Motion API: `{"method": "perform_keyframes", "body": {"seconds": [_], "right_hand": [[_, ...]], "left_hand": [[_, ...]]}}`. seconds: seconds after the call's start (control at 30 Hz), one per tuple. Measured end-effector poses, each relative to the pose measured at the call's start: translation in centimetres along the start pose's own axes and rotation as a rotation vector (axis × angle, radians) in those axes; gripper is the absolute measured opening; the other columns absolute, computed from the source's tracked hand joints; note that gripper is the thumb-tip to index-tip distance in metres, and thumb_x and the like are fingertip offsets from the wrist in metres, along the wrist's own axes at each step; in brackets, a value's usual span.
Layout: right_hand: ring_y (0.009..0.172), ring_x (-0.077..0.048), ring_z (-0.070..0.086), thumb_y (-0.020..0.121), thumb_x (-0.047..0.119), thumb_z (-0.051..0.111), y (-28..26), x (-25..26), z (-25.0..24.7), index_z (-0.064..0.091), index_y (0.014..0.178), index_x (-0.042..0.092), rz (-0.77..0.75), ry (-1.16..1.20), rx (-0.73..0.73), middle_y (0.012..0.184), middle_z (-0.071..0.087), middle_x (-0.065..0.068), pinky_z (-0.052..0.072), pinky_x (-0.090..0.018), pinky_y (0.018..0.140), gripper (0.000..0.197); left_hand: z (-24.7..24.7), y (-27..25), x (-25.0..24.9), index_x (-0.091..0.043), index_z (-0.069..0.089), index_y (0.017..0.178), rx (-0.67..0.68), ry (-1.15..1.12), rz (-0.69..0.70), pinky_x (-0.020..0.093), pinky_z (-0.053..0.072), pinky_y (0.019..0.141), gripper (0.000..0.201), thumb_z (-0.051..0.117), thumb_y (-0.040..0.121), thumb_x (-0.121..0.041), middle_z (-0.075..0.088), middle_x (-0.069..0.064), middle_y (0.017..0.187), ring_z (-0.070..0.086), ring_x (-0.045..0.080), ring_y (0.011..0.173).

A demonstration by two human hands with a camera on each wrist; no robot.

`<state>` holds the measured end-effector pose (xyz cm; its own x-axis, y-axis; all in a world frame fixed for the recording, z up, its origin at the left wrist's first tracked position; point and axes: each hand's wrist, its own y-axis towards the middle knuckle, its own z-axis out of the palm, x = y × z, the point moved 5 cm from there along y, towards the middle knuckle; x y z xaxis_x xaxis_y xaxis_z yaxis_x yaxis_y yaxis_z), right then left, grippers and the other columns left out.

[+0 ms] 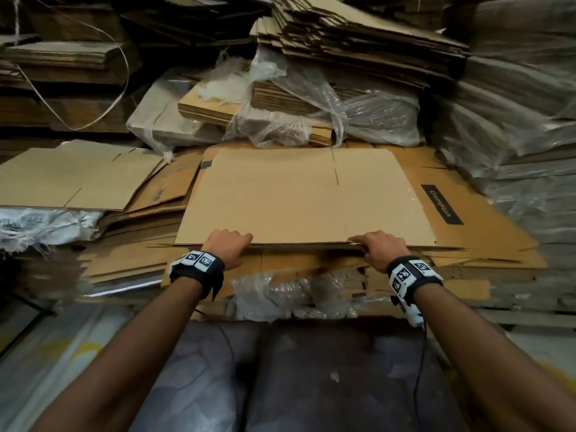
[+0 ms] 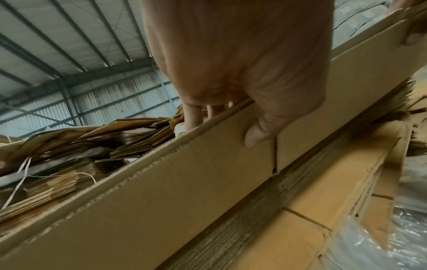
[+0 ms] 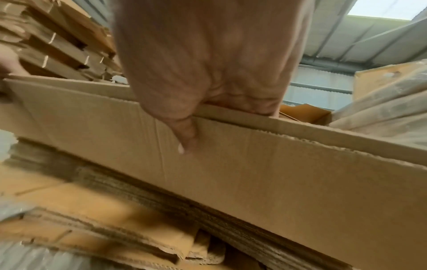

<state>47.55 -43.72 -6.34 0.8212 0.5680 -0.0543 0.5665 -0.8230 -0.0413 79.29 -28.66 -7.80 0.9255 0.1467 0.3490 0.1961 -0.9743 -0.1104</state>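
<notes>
A flattened brown cardboard box (image 1: pixel 299 194) lies on top of a stack of flat cardboard (image 1: pixel 280 263) in front of me. My left hand (image 1: pixel 229 243) grips its near edge on the left, fingers on top and thumb underneath. My right hand (image 1: pixel 375 244) grips the same edge further right. In the left wrist view the left hand (image 2: pixel 233 117) pinches the cardboard box (image 2: pixel 184 182), thumb on its underside. In the right wrist view the right hand (image 3: pixel 208 117) holds the cardboard box (image 3: pixel 277 164) the same way. The near edge is raised a little off the stack.
Flat cartons are piled all around: a lower stack (image 1: pixel 81 179) at left, plastic-wrapped bundles (image 1: pixel 327 113) behind, tall wrapped stacks (image 1: pixel 523 120) at right. A loose strap (image 1: pixel 121 73) hangs at back left. Dark floor (image 1: pixel 296 385) lies beneath my arms.
</notes>
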Motion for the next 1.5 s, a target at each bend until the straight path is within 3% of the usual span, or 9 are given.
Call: {"method": "perform_keyframes", "body": {"seconds": [0.13,0.27,0.43,0.6,0.77,0.93,1.17,1.33,1.5], "right_hand": [[0.108,-0.026,0.064,0.099,0.012,0.055,1.5,0.0,1.4,0.035,0.153,0.045,0.003,-0.045,-0.073,0.131,0.064,-0.001,0.054,-0.051,0.093,0.067],[0.134,-0.033,0.047,0.093,0.013,0.068,4.0,-0.5,2.9,0.016,0.157,0.043,0.047,-0.119,-0.098,0.148,0.049,-0.003,0.038,-0.071,0.105,0.088],[0.141,-0.041,0.034,0.088,-0.007,0.055,7.2,-1.0,5.9,0.008,0.159,0.037,0.061,-0.063,-0.021,0.157,0.033,-0.008,0.027,-0.079,0.108,0.096],[0.148,-0.040,0.026,0.093,0.020,0.073,9.6,-2.5,6.7,0.017,0.161,0.035,0.028,0.119,0.088,0.167,0.022,-0.003,0.027,-0.076,0.111,0.089],[0.152,-0.035,0.023,0.082,0.022,0.084,11.8,-3.7,5.8,0.024,0.160,0.036,0.048,0.228,0.099,0.169,0.022,0.000,0.025,-0.072,0.115,0.100],[0.150,-0.032,0.028,0.070,0.032,0.093,13.4,-4.8,5.6,0.031,0.159,0.036,0.036,0.251,0.108,0.168,0.026,0.001,0.030,-0.068,0.115,0.108],[0.148,-0.036,0.029,0.086,0.042,0.080,13.4,-4.7,6.8,0.022,0.162,0.032,-0.022,0.163,0.127,0.170,0.020,-0.002,0.036,-0.063,0.113,0.096],[0.150,-0.041,0.022,0.084,0.045,0.080,13.1,-4.1,7.6,0.012,0.163,0.029,-0.024,0.051,0.144,0.171,0.011,-0.004,0.033,-0.070,0.112,0.105],[0.152,-0.045,0.016,0.089,0.032,0.077,13.2,-4.0,8.4,0.008,0.163,0.028,-0.026,0.016,0.137,0.171,0.005,-0.007,0.029,-0.074,0.112,0.101]], "left_hand": [[0.5,1.3,-0.2,-0.021,0.041,0.141,-0.042,-0.015,-0.020,0.040,0.048,0.076,0.048,0.053,0.095,-0.018,0.068,0.008,0.118,0.067,0.033,0.101],[1.1,3.6,0.1,-0.020,0.028,0.151,-0.089,-0.111,-0.060,0.042,0.048,0.074,0.062,0.053,0.095,-0.007,0.063,0.010,0.124,0.064,0.032,0.104],[3.8,7.4,-0.7,-0.016,0.028,0.148,-0.058,-0.156,-0.058,0.047,0.054,0.090,0.064,0.056,0.092,-0.002,0.053,0.014,0.135,0.056,0.032,0.118],[5.4,10.6,0.0,-0.015,0.024,0.154,0.020,-0.266,-0.024,0.051,0.050,0.098,0.069,0.060,0.095,-0.024,0.045,0.018,0.142,0.049,0.038,0.127],[4.9,12.6,1.3,-0.022,0.038,0.148,-0.012,-0.349,-0.017,0.050,0.053,0.092,0.071,0.072,0.086,-0.027,0.055,0.013,0.135,0.058,0.037,0.116],[4.9,14.0,2.2,-0.022,0.048,0.142,-0.022,-0.373,-0.049,0.047,0.052,0.090,0.079,0.087,0.076,-0.043,0.061,0.006,0.129,0.059,0.036,0.115],[6.5,13.9,1.5,-0.021,0.033,0.156,-0.006,-0.387,-0.028,0.052,0.047,0.106,0.091,0.082,0.082,-0.042,0.047,0.016,0.150,0.052,0.038,0.129],[6.9,13.6,0.3,-0.017,0.023,0.158,-0.013,-0.284,-0.023,0.050,0.048,0.102,0.108,0.083,0.077,-0.054,0.043,0.019,0.150,0.052,0.039,0.127],[6.9,14.2,-0.6,-0.012,0.025,0.156,-0.038,-0.234,-0.043,0.047,0.051,0.095,0.104,0.083,0.077,-0.047,0.052,0.018,0.138,0.057,0.037,0.118]]}}
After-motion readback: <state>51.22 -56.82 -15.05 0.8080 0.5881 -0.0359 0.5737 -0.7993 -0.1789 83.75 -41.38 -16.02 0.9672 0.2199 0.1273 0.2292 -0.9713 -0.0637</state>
